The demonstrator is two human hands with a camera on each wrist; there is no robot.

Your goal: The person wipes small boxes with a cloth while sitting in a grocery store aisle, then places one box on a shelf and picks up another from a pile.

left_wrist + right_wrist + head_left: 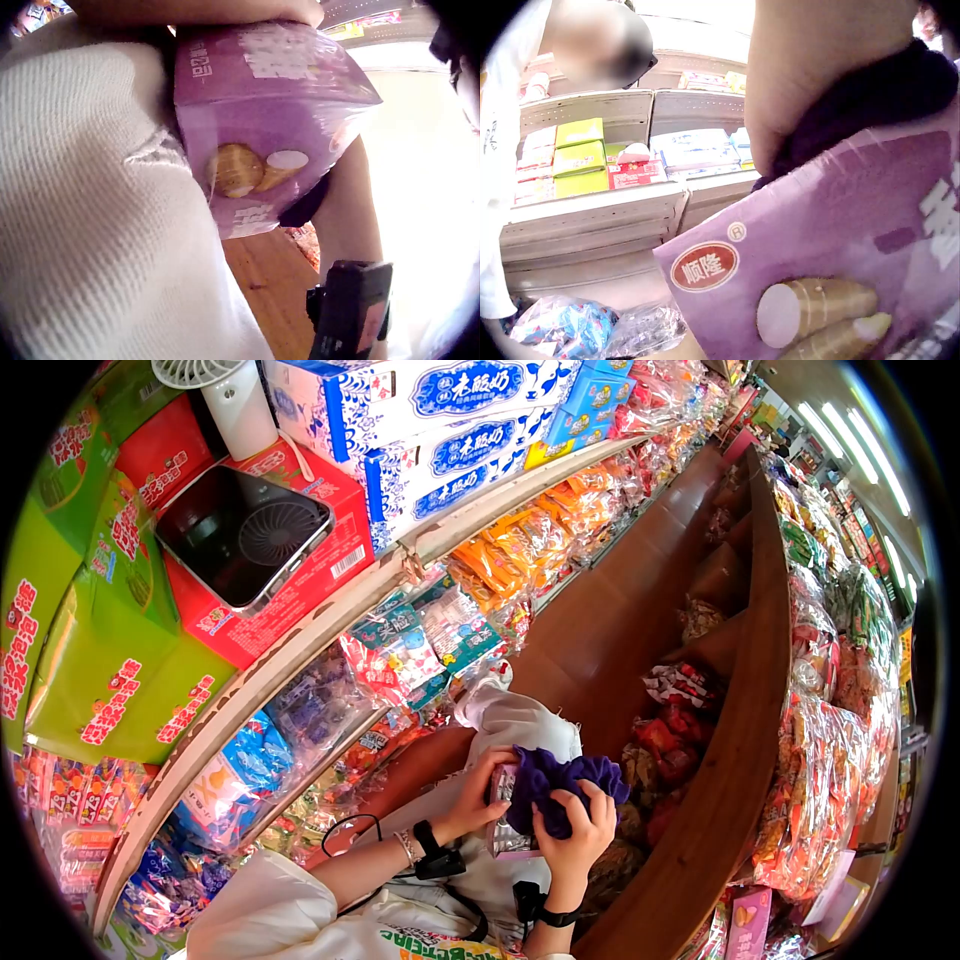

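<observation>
A purple box [262, 127] with taro pictures and pale lettering is held over the person's lap. My left hand [478, 800] grips the box by its side, fingers bent over the edge. A dark purple cloth [560, 785] lies bunched on the box. My right hand [582, 825] holds the cloth with bent fingers and presses it to the box. In the right wrist view the cloth [870, 97] sits under the hand along the box's upper edge, above the box's printed face [817, 255]. The lower part of the box is largely hidden by the hands in the head view.
Shelves on the left carry green boxes [120, 630], blue-and-white cartons [450, 420], a white fan [235, 410] and a black tray-like item [240, 535]. Bagged snacks [520, 550] fill lower racks. A curved wooden shelf edge [740, 760] runs close on the right, with more bags beyond.
</observation>
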